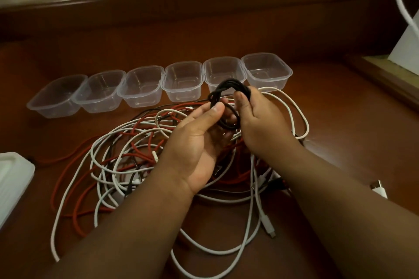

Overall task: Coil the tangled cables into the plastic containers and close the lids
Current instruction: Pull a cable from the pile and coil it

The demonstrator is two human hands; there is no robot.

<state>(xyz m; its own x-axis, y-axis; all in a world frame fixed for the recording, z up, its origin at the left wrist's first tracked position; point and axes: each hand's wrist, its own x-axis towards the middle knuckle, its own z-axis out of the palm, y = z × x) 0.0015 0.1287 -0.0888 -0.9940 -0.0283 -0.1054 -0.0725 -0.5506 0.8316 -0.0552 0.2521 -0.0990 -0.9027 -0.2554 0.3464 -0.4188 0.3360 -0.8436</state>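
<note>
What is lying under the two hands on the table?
Under the left hand and right hand, which hold a black coil, lies a tangle of white and red cables on the table. The arms cover part of it.

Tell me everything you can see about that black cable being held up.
The black cable is thin, matte and wound into a small coil of several loops. It is held above the tangle of white and red cables, in front of the row of clear containers. The left hand pinches one side and the right hand grips the other. Its plugs are hidden.
</note>
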